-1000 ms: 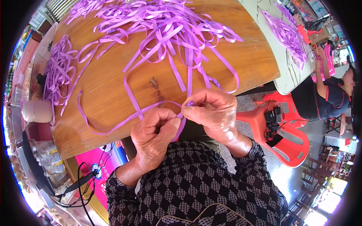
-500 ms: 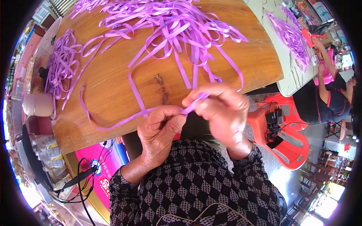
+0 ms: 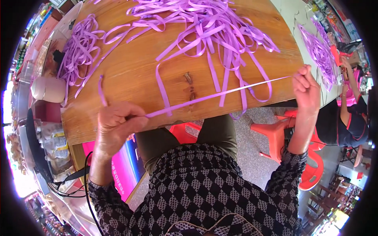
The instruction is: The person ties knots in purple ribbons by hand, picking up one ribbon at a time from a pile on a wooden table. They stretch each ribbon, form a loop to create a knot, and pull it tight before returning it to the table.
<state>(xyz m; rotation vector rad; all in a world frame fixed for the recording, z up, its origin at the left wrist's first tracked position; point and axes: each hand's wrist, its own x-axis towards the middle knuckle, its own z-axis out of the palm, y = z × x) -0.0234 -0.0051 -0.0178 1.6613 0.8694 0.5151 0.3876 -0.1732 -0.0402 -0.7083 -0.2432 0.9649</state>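
Note:
A narrow purple ribbon is stretched taut between my two hands, slanting up to the right over the front edge of the table. My left hand pinches it at the near left of the tabletop, and a short tail of it sticks out past the hand. At the table's right edge, my right hand grips the other end with curled fingers. Beyond the ribbon lies a large tangled pile of purple ribbons, several ends of which trail toward me.
The wooden table has a second ribbon bundle on its left, beside a pale rounded object. More ribbons lie on a white marble-look table. Red plastic stools stand to the right, near another person.
My hands were close together, pinching the ribbon in front of me. They have moved wide apart, the left leftward and the right up and rightward, drawing the ribbon straight.

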